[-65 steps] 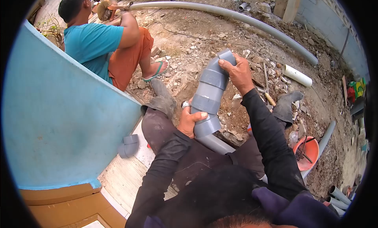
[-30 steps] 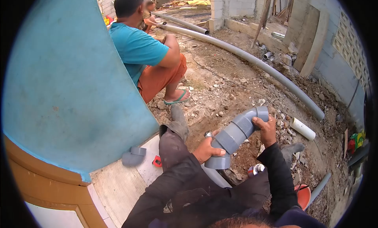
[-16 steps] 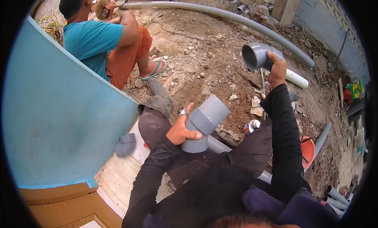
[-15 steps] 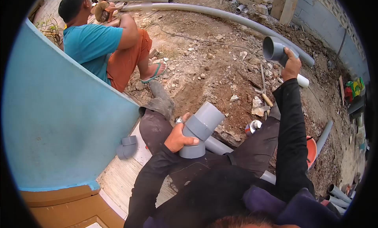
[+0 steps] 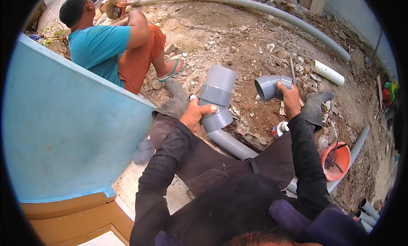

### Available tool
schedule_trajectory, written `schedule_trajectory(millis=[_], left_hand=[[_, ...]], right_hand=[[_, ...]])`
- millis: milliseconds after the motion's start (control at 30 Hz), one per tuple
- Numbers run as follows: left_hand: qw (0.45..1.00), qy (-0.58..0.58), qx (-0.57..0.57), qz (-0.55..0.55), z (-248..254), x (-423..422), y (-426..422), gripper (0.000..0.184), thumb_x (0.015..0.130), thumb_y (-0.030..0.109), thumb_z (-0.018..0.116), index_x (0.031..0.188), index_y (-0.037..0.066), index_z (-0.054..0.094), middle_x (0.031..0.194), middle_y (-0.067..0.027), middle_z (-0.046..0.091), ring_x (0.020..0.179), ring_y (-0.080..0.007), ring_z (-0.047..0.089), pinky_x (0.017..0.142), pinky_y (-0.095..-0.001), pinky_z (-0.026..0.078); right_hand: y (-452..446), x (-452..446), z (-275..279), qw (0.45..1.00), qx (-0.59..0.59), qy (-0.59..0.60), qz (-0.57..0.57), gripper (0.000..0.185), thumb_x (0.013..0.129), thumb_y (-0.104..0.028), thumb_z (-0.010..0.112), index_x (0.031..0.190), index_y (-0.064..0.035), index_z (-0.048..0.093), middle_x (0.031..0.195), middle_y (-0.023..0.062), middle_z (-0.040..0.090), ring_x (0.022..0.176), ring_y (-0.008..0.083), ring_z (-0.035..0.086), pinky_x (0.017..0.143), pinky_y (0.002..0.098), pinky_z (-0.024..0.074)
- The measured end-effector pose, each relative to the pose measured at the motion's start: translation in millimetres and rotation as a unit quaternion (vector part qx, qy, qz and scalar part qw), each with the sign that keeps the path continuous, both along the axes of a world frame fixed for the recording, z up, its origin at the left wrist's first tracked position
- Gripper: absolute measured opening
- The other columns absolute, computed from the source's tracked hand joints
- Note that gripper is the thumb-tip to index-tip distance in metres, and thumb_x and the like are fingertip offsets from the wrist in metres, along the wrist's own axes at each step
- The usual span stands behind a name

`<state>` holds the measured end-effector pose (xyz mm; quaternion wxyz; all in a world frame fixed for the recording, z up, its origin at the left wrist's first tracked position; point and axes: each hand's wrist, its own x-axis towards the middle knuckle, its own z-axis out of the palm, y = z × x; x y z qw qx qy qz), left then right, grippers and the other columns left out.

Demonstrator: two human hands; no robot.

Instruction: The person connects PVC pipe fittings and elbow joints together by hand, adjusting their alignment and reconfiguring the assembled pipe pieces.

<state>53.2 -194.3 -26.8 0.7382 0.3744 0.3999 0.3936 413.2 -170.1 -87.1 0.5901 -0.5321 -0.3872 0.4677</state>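
My left hand grips a grey PVC elbow with a short length of grey pipe fitted in its upper socket. In my right hand is a second grey PVC elbow, its open mouth turned to the left toward the first. The two pieces are apart. A round metallic thing shows behind my left fingers; I cannot tell what it is. Below, a long grey pipe passes across under my legs. A can with a white cap stands beside my right leg.
A person in a teal shirt sits at the left behind the blue wall. Another grey fitting lies by that wall. An orange bucket holds tools at the right. A white pipe and rubble lie ahead.
My right hand has come down and inward with its elbow, closer to the left one. My left hand has lifted its elbow and pipe slightly and turned them more upright. The view has shifted.
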Motion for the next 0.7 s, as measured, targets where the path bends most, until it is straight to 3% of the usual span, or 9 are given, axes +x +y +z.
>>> schedule_trajectory(millis=[100,200,267,400,433,533,567,667,700], left_hand=[[0.998,0.052,-0.029,0.021,-18.3,-10.6,23.1,0.061,0.076,0.014,0.076,0.128,-0.004,0.051,0.111,-0.0132,0.066,0.096,-0.0234,0.068,0.089,-0.0389,0.056],[0.994,0.095,-0.042,0.046,-43.9,-18.7,53.5,0.055,0.077,0.013,0.074,0.124,-0.004,0.053,0.106,-0.0128,0.067,0.092,-0.0235,0.068,0.086,-0.0395,0.057],[0.991,0.109,-0.051,0.061,-67.7,-19.4,59.9,0.051,0.077,0.014,0.074,0.122,-0.003,0.054,0.104,-0.0124,0.067,0.09,-0.0237,0.068,0.084,-0.0399,0.057],[0.983,0.102,-0.11,0.107,-130.1,-18.7,64.1,0.05,0.079,0.021,0.074,0.121,-0.001,0.057,0.103,-0.0121,0.066,0.09,-0.0257,0.068,0.083,-0.0427,0.057],[0.98,0.097,-0.127,0.115,-140.0,-19.0,61.2,0.051,0.079,0.021,0.074,0.121,-0.001,0.057,0.104,-0.0121,0.066,0.09,-0.0261,0.068,0.083,-0.0434,0.056],[0.975,0.094,-0.15,0.133,-160.0,-20.4,60.7,0.051,0.076,0.021,0.076,0.118,-0.002,0.056,0.099,-0.0117,0.065,0.085,-0.0261,0.068,0.077,-0.0429,0.057],[0.975,0.092,-0.153,0.135,-164.3,-22.1,61.2,0.052,0.076,0.021,0.076,0.118,-0.001,0.056,0.099,-0.0118,0.066,0.085,-0.0262,0.068,0.077,-0.0428,0.057],[0.973,0.067,-0.176,0.135,-161.4,-26.2,59.6,0.057,0.079,0.028,0.077,0.124,0.0,0.054,0.104,-0.0127,0.066,0.09,-0.0267,0.069,0.082,-0.0428,0.057],[0.976,0.044,-0.168,0.132,-163.4,-27.5,64.6,0.06,0.08,0.031,0.077,0.127,0.001,0.053,0.107,-0.0133,0.066,0.093,-0.0275,0.069,0.084,-0.0437,0.057]], right_hand=[[-3.8,10.1,-31.7,0.998,0.006,-0.063,-0.029,0.022,0.092,-0.023,0.071,0.1,-0.0027,0.07,0.093,-0.0002,0.069,0.084,0.009,0.061,0.077,0.0271,0.0488],[12.3,45.5,-97.3,0.971,-0.053,-0.228,-0.037,0.033,0.088,-0.023,0.075,0.106,0.0031,0.067,0.093,0.006,0.071,0.083,0.015,0.064,0.075,0.0313,0.0508],[11.7,46.8,-127.1,0.971,-0.102,-0.21,-0.045,0.038,0.085,-0.023,0.078,0.108,0.0048,0.066,0.094,0.0085,0.071,0.082,0.0166,0.065,0.075,0.0327,0.0515],[12.6,36.2,-136.1,0.965,-0.218,-0.146,-0.018,0.046,0.082,-0.021,0.081,0.112,0.0079,0.064,0.102,0.0129,0.071,0.088,0.0178,0.067,0.079,0.0332,0.0517],[22.8,49.3,-198.9,0.968,-0.228,-0.104,-0.021,0.054,0.08,-0.026,0.083,0.116,0.0092,0.062,0.113,0.0209,0.069,0.099,0.027,0.069,0.087,0.0379,0.0521],[18.6,49.4,-225.5,0.828,-0.364,-0.423,0.047,0.066,0.078,-0.033,0.084,0.122,0.0094,0.059,0.121,0.028,0.065,0.11,0.0393,0.065,0.096,0.0431,0.0499],[16.8,51.4,-231.0,0.844,-0.346,-0.409,0.03,0.074,0.077,-0.039,0.083,0.126,0.0094,0.055,0.127,0.0314,0.06,0.117,0.045,0.059,0.1,0.0467,0.0479],[15.5,50.5,-188.6,0.813,-0.377,-0.443,0.038,0.077,0.079,-0.04,0.082,0.132,0.0079,0.053,0.131,0.0294,0.058,0.121,0.0418,0.058,0.101,0.0457,0.0472],[11.5,56.2,-197.5,0.832,-0.287,-0.475,-0.019,0.075,0.08,-0.037,0.08,0.134,0.0063,0.052,0.131,0.0282,0.058,0.122,0.0411,0.057,0.101,0.0459,0.0468]])
